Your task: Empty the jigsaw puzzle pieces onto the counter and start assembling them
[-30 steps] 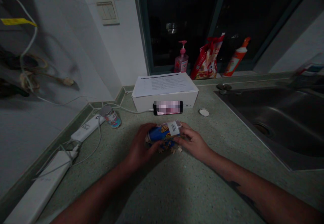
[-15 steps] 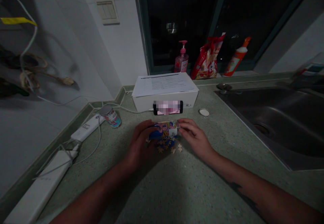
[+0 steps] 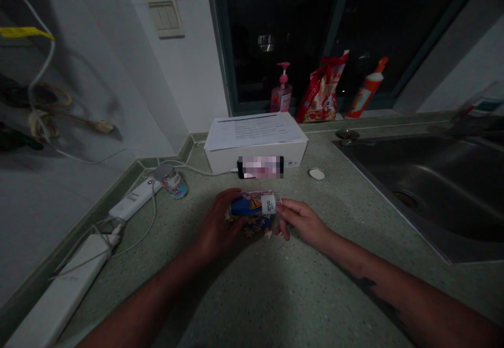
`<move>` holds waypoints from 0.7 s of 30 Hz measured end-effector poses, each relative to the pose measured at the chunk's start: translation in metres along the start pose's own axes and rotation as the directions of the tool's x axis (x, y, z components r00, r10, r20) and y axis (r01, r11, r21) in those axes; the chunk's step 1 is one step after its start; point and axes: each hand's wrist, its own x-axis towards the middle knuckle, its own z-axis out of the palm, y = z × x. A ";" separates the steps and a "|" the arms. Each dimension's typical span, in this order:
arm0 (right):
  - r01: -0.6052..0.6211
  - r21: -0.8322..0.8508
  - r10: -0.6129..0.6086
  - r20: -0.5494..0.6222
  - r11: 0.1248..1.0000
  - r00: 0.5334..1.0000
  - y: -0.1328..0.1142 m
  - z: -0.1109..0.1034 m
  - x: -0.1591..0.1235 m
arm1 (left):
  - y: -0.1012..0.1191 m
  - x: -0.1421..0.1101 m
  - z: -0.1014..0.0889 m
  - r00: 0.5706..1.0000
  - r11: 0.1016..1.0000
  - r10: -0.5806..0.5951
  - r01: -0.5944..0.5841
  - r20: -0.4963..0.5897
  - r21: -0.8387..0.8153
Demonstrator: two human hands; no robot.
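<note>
A small clear tube with a blue printed insert and a white label lies on its side above the speckled green counter. My left hand wraps round its left end. My right hand pinches its right end by the label. Loose puzzle pieces lie in a small pile under the tube, between both hands.
A white box with a phone leaning on it stands behind. A small tin and power strips with cables lie left. A round lid sits right of the phone. A steel sink is right. Bottles and a red bag line the sill.
The tube has been turned in my hands, showing its blue side and label again. My right hand has shifted slightly nearer and lower, over the loose pieces.
</note>
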 end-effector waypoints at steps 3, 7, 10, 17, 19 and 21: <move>-0.059 0.084 0.057 0.028 0.995 0.998 -0.001 0.001 0.000 | -0.002 -0.001 0.002 1.000 1.000 -0.012 0.012 0.026 0.018; -0.060 0.096 0.063 -0.027 0.994 0.998 -0.005 0.003 0.001 | -0.004 0.000 0.004 1.000 0.996 0.014 -0.015 0.018 0.086; -0.061 0.087 0.064 -0.035 0.994 0.997 -0.003 0.003 0.001 | -0.006 0.000 0.005 1.000 0.991 0.022 -0.024 0.020 0.128; -0.055 0.061 0.064 -0.150 0.997 0.987 0.001 0.004 0.005 | -0.002 -0.003 0.003 0.999 0.984 0.041 -0.045 0.030 0.172; -0.047 0.054 0.057 -0.199 0.997 0.978 -0.001 0.004 0.006 | 0.001 -0.003 0.002 0.998 0.982 0.052 -0.056 0.026 0.181; -0.041 0.045 0.050 -0.230 0.998 0.972 -0.002 0.004 0.007 | 0.004 -0.002 0.001 0.998 0.981 0.055 -0.060 0.029 0.182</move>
